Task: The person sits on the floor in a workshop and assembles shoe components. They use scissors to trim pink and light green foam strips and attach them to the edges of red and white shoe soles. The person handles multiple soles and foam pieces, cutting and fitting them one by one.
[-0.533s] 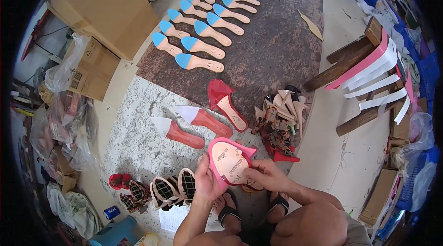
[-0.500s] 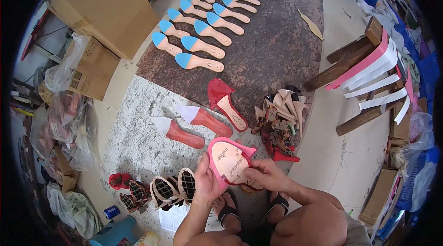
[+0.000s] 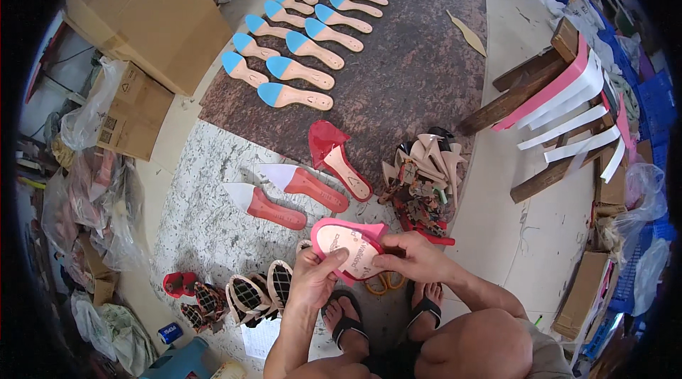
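Observation:
Both hands grip a pink and dark red shoe upper (image 3: 331,236) fitted around a beige printed insole, held low in front of my knees. My left hand (image 3: 312,281) closes on its left side, the thumb pressed flat on the insole. On the right edge, my right hand (image 3: 413,260) pinches the upper with thumb and fingers; its fingertips are partly hidden. Below the upper, yellow scissor handles (image 3: 384,282) show near my feet. Just beyond lie a red upper with an insole (image 3: 341,162) and two red insoles with pale toes (image 3: 312,187).
Rows of blue-toed insoles (image 3: 304,73) lie on the brown mat (image 3: 398,73). Heels and straps (image 3: 426,180) are heaped to the right, near a wooden stool (image 3: 490,105) hung with pink and white strips. Patterned shoes (image 3: 249,294) stand at left, cardboard boxes (image 3: 138,105) farther back.
The upper has turned and tilted in my hands. My left thumb has moved from its edge onto the insole, and my right hand has shifted to the edge. The view has shifted slightly.

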Action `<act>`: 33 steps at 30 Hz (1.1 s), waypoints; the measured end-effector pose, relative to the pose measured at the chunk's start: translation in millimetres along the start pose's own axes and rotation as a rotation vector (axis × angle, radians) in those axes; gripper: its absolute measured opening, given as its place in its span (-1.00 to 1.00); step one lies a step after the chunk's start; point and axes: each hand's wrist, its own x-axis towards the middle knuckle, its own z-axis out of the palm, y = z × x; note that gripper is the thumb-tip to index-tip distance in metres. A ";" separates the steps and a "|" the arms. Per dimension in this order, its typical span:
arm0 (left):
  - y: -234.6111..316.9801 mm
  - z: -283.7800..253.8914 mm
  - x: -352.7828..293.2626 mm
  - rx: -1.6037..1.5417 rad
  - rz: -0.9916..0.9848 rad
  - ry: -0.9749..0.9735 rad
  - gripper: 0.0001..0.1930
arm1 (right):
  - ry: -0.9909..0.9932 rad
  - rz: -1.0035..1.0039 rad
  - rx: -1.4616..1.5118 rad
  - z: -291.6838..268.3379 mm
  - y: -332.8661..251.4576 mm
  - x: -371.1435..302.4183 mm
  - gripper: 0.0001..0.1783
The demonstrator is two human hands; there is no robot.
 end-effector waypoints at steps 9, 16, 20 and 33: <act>-13.8 4.7 -1.1 0.273 0.152 0.030 -0.83 | 0.015 0.215 0.476 -9.5 -5.8 5.7 -0.78; -5.3 16.4 -0.1 0.347 0.080 0.060 -0.80 | 0.311 -0.006 0.189 9.2 1.8 -0.3 -0.79; -7.4 9.3 5.0 -0.154 -0.114 0.047 -0.71 | 0.273 0.166 0.560 4.1 -11.3 1.2 -0.78; -17.4 14.7 1.6 0.281 0.130 0.022 -0.69 | 0.253 0.154 0.602 3.7 -4.3 -3.1 -0.71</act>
